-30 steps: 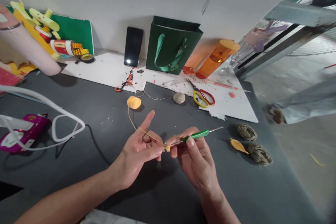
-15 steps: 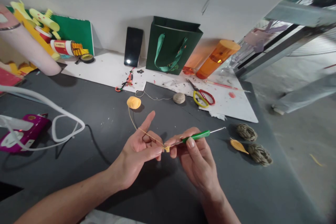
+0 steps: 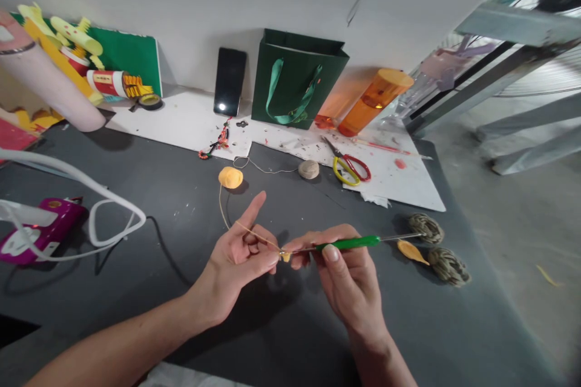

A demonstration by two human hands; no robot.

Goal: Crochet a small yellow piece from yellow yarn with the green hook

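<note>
My left hand [image 3: 245, 257] pinches a small yellow crochet piece [image 3: 285, 257] between thumb and fingers, its index finger raised. Yellow yarn [image 3: 258, 234] runs over that finger, back to a yellow yarn ball [image 3: 231, 178]. In my right hand [image 3: 347, 278] is a crochet hook with a green handle [image 3: 354, 242], held between thumb and fingers. One metal end of the hook meets the yellow piece at my left fingertips; the other end points right. Whether a loop sits on the hook is too small to tell.
Scissors [image 3: 351, 169] and a beige yarn ball [image 3: 308, 169] lie beyond my hands. At right are grey-green yarn bundles [image 3: 449, 266] and a yellow leaf-shaped piece [image 3: 412, 251]. A phone [image 3: 230, 81], green bag [image 3: 299, 78] and orange bottle [image 3: 376, 103] stand behind. White cable [image 3: 122, 199] curves left.
The crochet hook has swung flatter, its free end moving right and down, as my right hand turned. My left hand stays nearly still. Legs in the background at right have shifted.
</note>
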